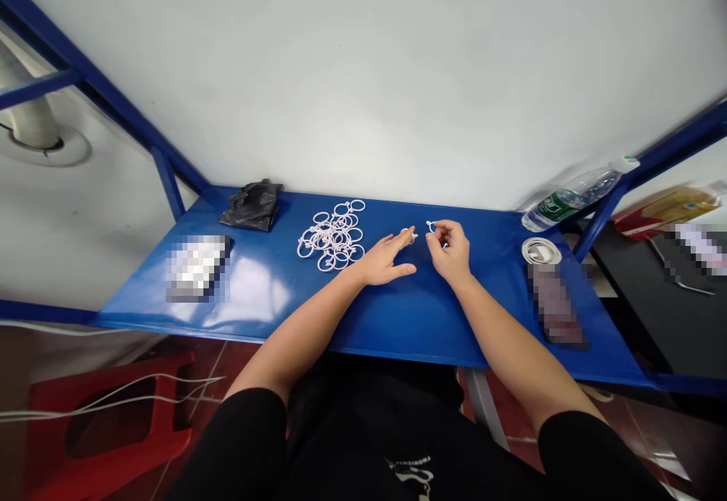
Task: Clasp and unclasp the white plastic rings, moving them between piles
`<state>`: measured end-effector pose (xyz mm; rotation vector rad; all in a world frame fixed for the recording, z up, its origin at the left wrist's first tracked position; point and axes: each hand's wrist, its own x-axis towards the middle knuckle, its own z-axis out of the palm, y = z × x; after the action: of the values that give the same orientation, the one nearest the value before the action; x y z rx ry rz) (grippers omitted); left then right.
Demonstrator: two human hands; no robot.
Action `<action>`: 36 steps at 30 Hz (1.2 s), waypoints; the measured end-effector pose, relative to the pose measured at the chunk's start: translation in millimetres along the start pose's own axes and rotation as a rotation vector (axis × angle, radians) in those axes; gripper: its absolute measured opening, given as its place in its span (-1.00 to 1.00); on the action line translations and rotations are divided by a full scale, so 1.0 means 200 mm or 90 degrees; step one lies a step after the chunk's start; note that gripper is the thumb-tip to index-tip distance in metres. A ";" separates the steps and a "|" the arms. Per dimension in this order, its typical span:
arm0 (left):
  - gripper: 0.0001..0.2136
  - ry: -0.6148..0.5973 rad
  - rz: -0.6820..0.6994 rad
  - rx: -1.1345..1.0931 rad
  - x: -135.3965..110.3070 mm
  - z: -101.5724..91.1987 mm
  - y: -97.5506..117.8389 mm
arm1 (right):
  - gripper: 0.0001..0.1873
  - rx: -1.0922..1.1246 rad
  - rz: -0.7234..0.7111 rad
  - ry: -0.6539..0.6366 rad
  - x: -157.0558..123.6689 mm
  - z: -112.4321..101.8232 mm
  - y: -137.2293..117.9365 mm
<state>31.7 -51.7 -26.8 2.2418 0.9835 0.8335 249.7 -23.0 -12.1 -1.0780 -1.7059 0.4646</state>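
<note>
A pile of several white plastic rings [334, 238] lies on the blue table [273, 297], toward the back middle. My left hand [387, 259] rests on the table just right of the pile, fingers stretched out, fingertips touching a single white ring [409, 234]. My right hand [451, 251] is beside it, fingers curled in a pinch around another white ring [432, 226] held just above the table.
A crumpled black bag [253, 204] lies at the back left. A plastic water bottle [573, 197] lies at the back right, with a coiled white cable [541, 250] in front of it. Blue frame posts stand at both ends. A red stool [107, 425] is on the floor left.
</note>
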 end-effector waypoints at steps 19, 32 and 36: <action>-0.02 0.034 0.036 0.106 0.02 0.03 0.02 | -0.60 -0.014 -0.031 -0.205 -0.02 0.03 0.01; -0.55 0.205 -0.074 0.283 0.03 -0.03 0.02 | -0.54 -0.089 -0.028 -0.281 0.00 0.03 0.03; -0.53 0.312 -0.239 0.374 0.01 -0.15 -0.10 | -0.60 -0.188 -0.029 -0.342 0.01 0.03 0.00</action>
<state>2.2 -32.1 -19.5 2.2164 2.0286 1.0371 243.7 -19.9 -14.8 -1.1894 -2.3235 0.5135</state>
